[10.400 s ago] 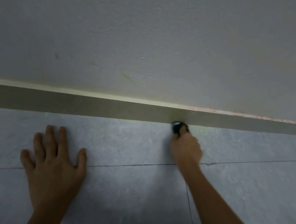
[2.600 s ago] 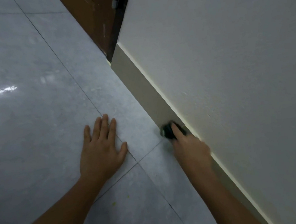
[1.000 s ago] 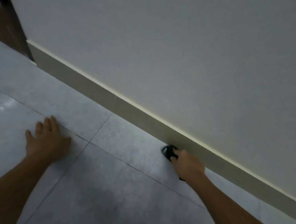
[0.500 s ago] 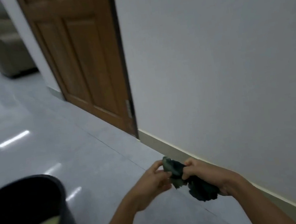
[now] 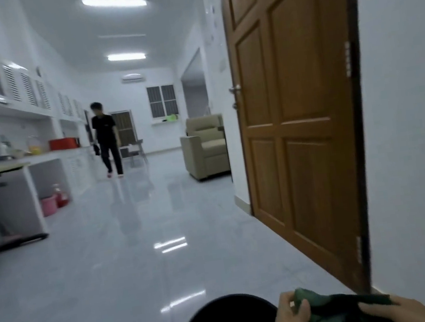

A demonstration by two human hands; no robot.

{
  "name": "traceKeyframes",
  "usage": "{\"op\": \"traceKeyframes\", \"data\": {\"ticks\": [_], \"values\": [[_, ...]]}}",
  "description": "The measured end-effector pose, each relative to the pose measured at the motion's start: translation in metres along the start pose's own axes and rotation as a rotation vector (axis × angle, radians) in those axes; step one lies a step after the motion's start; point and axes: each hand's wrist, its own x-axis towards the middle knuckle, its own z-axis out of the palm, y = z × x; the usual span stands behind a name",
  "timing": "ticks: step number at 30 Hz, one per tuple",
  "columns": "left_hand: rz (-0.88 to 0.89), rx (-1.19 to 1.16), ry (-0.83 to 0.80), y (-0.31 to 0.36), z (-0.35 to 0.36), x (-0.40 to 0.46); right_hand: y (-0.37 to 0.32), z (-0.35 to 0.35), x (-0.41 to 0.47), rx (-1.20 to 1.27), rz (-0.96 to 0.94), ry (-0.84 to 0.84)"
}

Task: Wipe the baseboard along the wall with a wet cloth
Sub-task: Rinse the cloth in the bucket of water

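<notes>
Left hand: the left hand point(image 5: 291, 318) is closed on one end of the dark green cloth point(image 5: 333, 309); thumb and fingers pinch the fabric.
Right hand: the right hand point(image 5: 396, 312) is closed on the other end of the cloth, with its fingers laid over the top edge.
Cloth: it is crumpled and stretched between the two hands, in the air, touching neither floor nor wall.
Bucket: a black bucket point(image 5: 221, 321) stands on the floor just left of the left hand and partly under it; its inside looks dark and I cannot tell what it holds.
Baseboard: a short pale piece of baseboard point(image 5: 379, 290) shows just above the right hand, at the foot of the white wall point(image 5: 413, 134), apart from the cloth.
Door: a brown wooden door point(image 5: 301, 122) stands beyond the hands, its hinge edge next to the wall.
Floor: the grey tiled floor point(image 5: 112, 268) is shiny and reflects the ceiling lights.
Far from the hands: a beige armchair point(image 5: 205, 148) stands beyond the door, and a person in black clothes point(image 5: 106, 142) stands by a white counter point(image 5: 43, 156) to the left.
</notes>
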Motion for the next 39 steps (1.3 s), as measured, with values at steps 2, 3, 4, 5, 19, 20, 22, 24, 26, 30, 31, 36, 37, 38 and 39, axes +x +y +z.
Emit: {"op": "traceKeyframes", "data": {"ticks": [2,3,4,5,19,20,22,24,26,30,31,36,37,38,39], "values": [[0.074,0.109,0.029,-0.003,-0.022,-0.007,-0.003,0.02,0.003,0.034,-0.033,-0.021],[0.062,0.086,0.055,-0.002,-0.03,-0.009,-0.01,0.028,-0.003,0.035,-0.026,-0.037],[0.019,0.038,0.067,0.005,-0.037,-0.014,-0.015,0.035,-0.001,0.02,-0.001,-0.036],[-0.037,-0.011,0.069,0.012,-0.041,-0.016,-0.019,0.042,0.001,-0.008,0.032,-0.036],[-0.175,-0.181,0.577,-0.029,-0.052,0.022,0.007,0.128,0.028,-0.255,-0.185,0.18],[-0.164,-0.156,0.603,-0.033,-0.053,0.028,0.012,0.13,0.032,-0.268,-0.18,0.19],[-0.153,-0.107,0.638,-0.044,-0.049,0.044,0.031,0.134,0.045,-0.286,-0.154,0.215],[-0.14,-0.044,0.652,-0.055,-0.046,0.059,0.049,0.137,0.058,-0.286,-0.108,0.235],[-0.146,0.037,0.65,-0.071,-0.041,0.074,0.065,0.139,0.071,-0.287,-0.054,0.237],[-0.172,0.091,0.61,-0.113,-0.037,0.095,0.107,0.141,0.096,-0.269,0.035,0.201],[-0.198,0.106,0.603,-0.126,-0.037,0.102,0.118,0.142,0.104,-0.259,0.058,0.189],[-0.329,-0.013,0.367,-0.175,-0.022,0.13,0.154,0.156,0.128,-0.007,0.234,0.022],[-0.359,-0.053,0.334,-0.183,-0.017,0.135,0.161,0.159,0.131,0.074,0.279,-0.016],[-0.379,-0.098,0.339,-0.188,-0.012,0.137,0.167,0.161,0.133,0.133,0.299,-0.052],[-0.403,-0.126,0.353,-0.192,-0.011,0.139,0.175,0.161,0.136,0.159,0.304,-0.088]]}}
